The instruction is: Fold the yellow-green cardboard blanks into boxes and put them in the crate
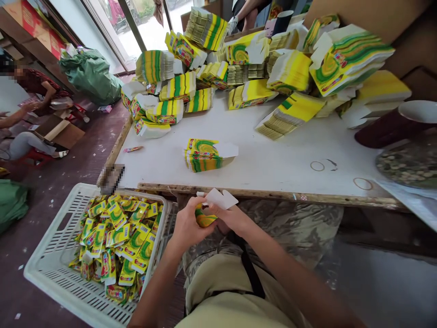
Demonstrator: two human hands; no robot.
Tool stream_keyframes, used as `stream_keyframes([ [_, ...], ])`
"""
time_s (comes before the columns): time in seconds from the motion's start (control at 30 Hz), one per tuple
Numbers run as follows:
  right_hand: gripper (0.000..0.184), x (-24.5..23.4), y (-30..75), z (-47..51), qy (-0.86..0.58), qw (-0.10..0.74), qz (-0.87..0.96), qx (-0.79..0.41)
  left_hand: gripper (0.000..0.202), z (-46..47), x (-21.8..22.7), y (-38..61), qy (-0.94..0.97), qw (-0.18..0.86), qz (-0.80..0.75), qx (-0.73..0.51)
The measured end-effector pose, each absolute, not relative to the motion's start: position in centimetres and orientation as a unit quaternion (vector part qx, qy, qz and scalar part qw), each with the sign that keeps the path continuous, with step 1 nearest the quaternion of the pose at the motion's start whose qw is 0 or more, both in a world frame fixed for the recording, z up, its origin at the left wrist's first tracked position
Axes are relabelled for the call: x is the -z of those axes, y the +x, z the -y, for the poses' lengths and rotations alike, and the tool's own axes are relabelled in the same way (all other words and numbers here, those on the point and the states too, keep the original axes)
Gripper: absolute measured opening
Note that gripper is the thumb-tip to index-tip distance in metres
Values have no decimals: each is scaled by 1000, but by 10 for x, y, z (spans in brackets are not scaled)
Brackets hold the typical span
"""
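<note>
Just in front of the table's near edge, my left hand (189, 223) grips a small yellow and green carton (205, 219) with white flaps standing up at its top. From the other side my right hand (232, 216) is closed on the same carton, its fingers by the white flaps. Part of the carton is hidden behind my fingers. Beyond my hands, a short stack of flat printed cartons (204, 157) lies on the white table (246, 168). To my left, a white plastic basket (51, 255) holds many small yellow cartons (118, 237) in a loose heap.
Bundles of flat cartons (205, 75) are piled along the table's far side. At right stand a dark red cup (392, 123) and a glass jar (406, 164). A green sack (90, 75) sits on the floor; seated people (34, 91) work at far left.
</note>
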State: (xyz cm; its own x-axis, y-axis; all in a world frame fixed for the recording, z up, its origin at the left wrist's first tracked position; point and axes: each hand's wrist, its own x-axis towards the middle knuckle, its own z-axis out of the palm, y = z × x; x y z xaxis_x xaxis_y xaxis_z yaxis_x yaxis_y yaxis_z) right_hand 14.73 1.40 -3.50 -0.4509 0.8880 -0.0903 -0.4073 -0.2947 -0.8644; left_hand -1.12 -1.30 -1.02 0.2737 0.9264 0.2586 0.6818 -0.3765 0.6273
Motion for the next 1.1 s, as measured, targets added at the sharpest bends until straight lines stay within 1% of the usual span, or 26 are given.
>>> stream_keyframes([
  [0.07,63,38,146,-11,-291,439,453,-720,53,14,11,-13,760,203,-537,-303],
  [0.13,65,37,146,-6,-297,462,509,-663,57,13,12,-14,755,210,-553,-281],
  [0.2,60,34,146,-3,-312,473,590,-576,65,11,15,-14,754,216,-561,-265],
  [0.3,49,34,148,-5,-326,468,680,-460,72,6,20,-13,754,210,-558,-275],
  [0.4,46,39,153,-14,-371,508,661,-408,68,3,20,-16,752,175,-566,-289],
  [0.5,47,44,158,-21,-374,515,667,-388,55,3,14,-21,734,178,-585,-296],
  [0.6,52,46,158,-23,-331,461,735,-370,53,3,7,-26,728,179,-585,-310],
  [0.67,46,46,158,-24,-331,434,760,-352,53,2,3,-28,738,162,-578,-309],
  [0.77,32,42,165,-31,-329,421,773,-343,52,-1,1,-34,749,165,-569,-297],
  [0.87,22,34,176,-41,-299,397,789,-362,55,-4,-1,-37,758,176,-557,-290],
  [0.97,15,28,177,-42,-309,383,782,-383,55,-5,-1,-33,771,153,-545,-292],
  [1.03,17,27,169,-36,-337,408,752,-393,53,-4,0,-29,771,137,-546,-298],
  [1.07,23,27,164,-32,-349,423,735,-399,52,-4,0,-28,768,135,-549,-300],
  [1.1,33,27,159,-30,-357,433,721,-407,52,-3,-1,-31,763,140,-554,-301],
])
